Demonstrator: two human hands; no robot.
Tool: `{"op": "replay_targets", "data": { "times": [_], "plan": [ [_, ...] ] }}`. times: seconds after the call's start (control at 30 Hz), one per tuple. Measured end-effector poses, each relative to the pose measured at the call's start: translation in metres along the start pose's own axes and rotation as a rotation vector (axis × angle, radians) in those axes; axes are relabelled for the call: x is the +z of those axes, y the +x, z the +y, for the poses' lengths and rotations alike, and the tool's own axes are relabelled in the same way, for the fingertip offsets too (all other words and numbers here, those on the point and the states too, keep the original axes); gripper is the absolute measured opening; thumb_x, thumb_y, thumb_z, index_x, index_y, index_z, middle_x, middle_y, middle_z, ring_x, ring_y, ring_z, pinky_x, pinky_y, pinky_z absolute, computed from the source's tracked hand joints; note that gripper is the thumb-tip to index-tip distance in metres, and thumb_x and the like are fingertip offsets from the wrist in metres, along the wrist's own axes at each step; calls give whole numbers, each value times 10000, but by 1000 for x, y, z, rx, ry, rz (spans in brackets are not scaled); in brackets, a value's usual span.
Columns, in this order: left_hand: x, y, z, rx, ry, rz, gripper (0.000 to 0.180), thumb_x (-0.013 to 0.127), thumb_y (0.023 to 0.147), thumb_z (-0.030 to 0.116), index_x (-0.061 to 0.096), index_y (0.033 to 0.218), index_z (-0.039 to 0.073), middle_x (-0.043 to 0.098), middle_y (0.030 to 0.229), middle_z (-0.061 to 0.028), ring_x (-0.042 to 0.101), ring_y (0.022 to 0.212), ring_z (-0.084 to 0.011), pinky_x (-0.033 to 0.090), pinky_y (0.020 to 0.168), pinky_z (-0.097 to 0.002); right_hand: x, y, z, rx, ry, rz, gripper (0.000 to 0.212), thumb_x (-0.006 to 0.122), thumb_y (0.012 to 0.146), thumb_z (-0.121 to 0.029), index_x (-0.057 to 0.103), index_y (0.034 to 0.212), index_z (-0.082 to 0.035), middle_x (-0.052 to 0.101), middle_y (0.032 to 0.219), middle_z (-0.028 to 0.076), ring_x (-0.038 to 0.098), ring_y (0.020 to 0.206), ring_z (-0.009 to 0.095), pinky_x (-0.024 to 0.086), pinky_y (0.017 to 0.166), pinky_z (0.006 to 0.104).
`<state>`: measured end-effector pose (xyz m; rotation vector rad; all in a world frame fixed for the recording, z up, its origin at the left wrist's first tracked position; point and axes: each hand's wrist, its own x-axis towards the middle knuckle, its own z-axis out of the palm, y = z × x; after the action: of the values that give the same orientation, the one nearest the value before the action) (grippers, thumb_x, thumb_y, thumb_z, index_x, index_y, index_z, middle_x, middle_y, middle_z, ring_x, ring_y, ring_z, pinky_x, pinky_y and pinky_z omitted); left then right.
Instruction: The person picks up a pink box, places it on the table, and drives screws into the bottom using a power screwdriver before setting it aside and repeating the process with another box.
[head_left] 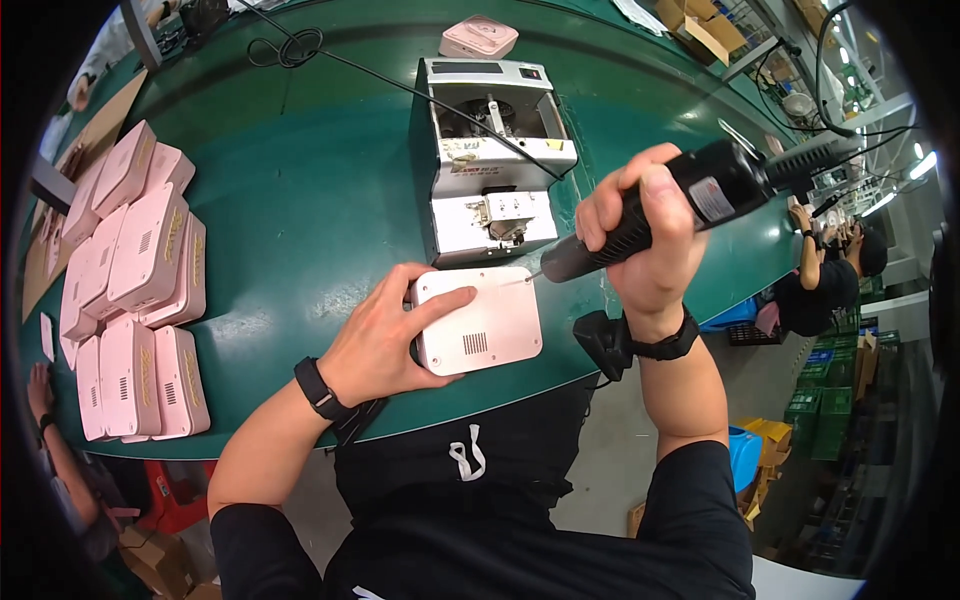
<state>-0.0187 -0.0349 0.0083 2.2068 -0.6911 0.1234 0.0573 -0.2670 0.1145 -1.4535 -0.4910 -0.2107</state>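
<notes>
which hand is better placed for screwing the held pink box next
Probably the right hand: it grips the black screwdriver, its bit at the far right corner of the pink box. The left hand holds the box.

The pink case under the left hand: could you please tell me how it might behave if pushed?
The pink case is probably stiff, as its walls show no bend under the left hand. Lying flat, it would likely slide rather than roll or tip.

The housing gripped by the left hand looks smooth, matt plastic; the electric screwdriver in the right hand, black plastic; beyond them, the screw feeder gleams metallic on a glossy tabletop.
</notes>
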Motion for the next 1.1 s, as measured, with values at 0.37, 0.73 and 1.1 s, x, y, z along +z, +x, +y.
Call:
{"op": "replay_targets", "data": {
  "times": [0.37, 0.73, 1.1],
  "plan": [
    [1, -3, 0, -5, 8, 5, 833, 896, 565, 234, 582, 1336, 238, 468, 1232, -156, 578, 1031, -342, 532, 865, -409, 32, 41, -17, -98, -41, -39, 277, 440, 982, -310, 507, 989, -42, 508, 640, 79, 478, 490, 174, 439, 535, 352],
    [1, -4, -2, -28, -2, -4, 805, 900, 574, 262, 604, 1322, 224, 473, 1214, -142, 571, 1006, -332, 522, 867, -401, 37, 18, -9, -21, 96, -119, 268, 463, 973, -303, 488, 984, -36, 504, 638, 91, 481, 492, 181, 441, 526, 355],
    [1, -4, -2, -35, -3, -7, 794, 900, 580, 269, 607, 1316, 215, 473, 1216, -146, 573, 1013, -330, 524, 868, -401, 37, 10, 6, 23, 157, -129, 253, 466, 968, -291, 476, 956, -39, 498, 630, 97, 475, 489, 180, 434, 510, 352]
  ]
}}
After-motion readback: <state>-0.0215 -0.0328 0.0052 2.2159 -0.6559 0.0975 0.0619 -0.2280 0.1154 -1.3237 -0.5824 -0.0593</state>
